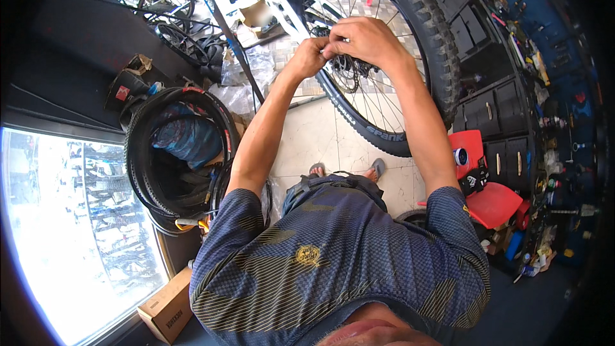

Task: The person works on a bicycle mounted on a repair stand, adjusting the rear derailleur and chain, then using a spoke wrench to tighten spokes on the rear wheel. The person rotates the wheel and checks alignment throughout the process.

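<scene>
Both of my hands meet in front of a bicycle wheel's hub. My left hand is closed, its fingertips pinched against those of my right hand. That right hand curls over from the right, also pinching. Whatever lies between the fingertips is too small or hidden to make out. Just below them shows the disc brake rotor of the wheel. Around it runs a knobby black tyre on a black spoked rim. A white bicycle frame tube slopes down toward my hands from the upper left.
Left of my arm stand stacked tyres. A blue pole slants behind my hands. Red chair at right holds a round container. Black drawers and a tool wall line the right. A cardboard box lies lower left.
</scene>
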`<state>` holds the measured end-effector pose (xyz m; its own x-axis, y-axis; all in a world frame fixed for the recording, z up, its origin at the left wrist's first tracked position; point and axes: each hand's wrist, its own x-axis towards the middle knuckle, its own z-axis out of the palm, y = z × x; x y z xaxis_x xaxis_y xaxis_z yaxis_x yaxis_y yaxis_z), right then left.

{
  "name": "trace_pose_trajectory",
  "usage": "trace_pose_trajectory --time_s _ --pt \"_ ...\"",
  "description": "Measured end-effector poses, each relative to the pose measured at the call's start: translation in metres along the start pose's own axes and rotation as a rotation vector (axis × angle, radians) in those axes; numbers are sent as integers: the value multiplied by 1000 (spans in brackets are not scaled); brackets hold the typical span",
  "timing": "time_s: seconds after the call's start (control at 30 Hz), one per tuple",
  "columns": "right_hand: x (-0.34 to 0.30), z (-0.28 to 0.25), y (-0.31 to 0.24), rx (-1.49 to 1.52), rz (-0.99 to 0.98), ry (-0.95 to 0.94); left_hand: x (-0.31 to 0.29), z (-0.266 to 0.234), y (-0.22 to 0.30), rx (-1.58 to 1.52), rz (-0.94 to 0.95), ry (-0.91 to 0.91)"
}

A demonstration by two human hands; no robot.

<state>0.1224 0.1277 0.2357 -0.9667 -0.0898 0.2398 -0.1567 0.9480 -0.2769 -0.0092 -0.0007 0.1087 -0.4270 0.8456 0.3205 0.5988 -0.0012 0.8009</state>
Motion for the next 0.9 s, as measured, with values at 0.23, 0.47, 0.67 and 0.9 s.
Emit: trace_pose_trajectory --time_s 0.23,0.47,0.67,0.9 --pt "14 33 7 -109 431 336 -1 10 5 -93 84 19" --pt "-8 12 2 -388 155 323 0 1 -9 -193 30 -5" --pt "3 18 -22 -289 528 38 11 11 -12 -64 72 15" --pt "-16 10 13 -51 2 133 12 8 -26 -310 6 -1"
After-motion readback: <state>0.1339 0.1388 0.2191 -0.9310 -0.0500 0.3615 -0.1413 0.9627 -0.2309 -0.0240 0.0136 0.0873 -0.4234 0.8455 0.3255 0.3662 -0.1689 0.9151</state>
